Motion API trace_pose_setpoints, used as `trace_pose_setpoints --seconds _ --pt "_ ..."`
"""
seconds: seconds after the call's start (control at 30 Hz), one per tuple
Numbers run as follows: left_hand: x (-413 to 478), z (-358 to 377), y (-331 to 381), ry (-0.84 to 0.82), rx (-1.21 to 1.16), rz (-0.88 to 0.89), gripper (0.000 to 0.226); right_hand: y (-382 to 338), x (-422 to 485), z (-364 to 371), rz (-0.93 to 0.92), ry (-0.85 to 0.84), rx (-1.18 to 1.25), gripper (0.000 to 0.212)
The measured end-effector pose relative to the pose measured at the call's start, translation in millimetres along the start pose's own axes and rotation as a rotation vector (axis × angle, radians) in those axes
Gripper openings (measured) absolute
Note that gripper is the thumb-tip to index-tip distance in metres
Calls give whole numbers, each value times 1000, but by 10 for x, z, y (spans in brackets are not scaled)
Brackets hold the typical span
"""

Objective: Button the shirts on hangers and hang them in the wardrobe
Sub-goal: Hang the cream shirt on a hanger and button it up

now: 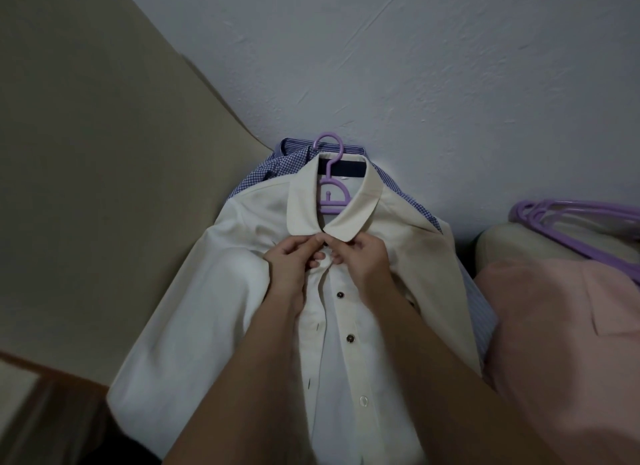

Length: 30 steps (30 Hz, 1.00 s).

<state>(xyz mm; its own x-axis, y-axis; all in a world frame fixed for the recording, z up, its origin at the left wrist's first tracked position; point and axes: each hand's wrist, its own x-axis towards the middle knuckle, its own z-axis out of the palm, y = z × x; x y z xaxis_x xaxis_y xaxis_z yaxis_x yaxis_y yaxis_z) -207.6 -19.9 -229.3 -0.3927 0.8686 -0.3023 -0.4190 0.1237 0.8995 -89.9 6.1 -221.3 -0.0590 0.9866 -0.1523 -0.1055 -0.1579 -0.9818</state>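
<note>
Cream shirt [242,291] on purple hanger [330,194], flat on sofa [86,187] atop checked shirts [277,167]. L hand [289,257] & R hand [362,253] pinch its placket under the collar. Top button hidden, prob. mid-fastening. I'd say next: seat it, then drop to 2nd button [340,294], which is undone.

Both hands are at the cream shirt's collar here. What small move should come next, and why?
Probably push the top button through its hole: the left hand and right hand pinch the two front edges of the cream shirt together just under the collar, on the purple hanger. The lower buttons lie undone, so those likely follow.
</note>
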Motion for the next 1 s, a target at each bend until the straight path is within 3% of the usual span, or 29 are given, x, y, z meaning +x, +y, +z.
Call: trace_pose_setpoints --seconds 0.8,1.0 --pt "-1 57 -80 -13 113 79 15 48 95 241 -130 211 -497 17" --pt "27 67 -87 83 105 131 7 -57 193 105 -51 201 -413 8"
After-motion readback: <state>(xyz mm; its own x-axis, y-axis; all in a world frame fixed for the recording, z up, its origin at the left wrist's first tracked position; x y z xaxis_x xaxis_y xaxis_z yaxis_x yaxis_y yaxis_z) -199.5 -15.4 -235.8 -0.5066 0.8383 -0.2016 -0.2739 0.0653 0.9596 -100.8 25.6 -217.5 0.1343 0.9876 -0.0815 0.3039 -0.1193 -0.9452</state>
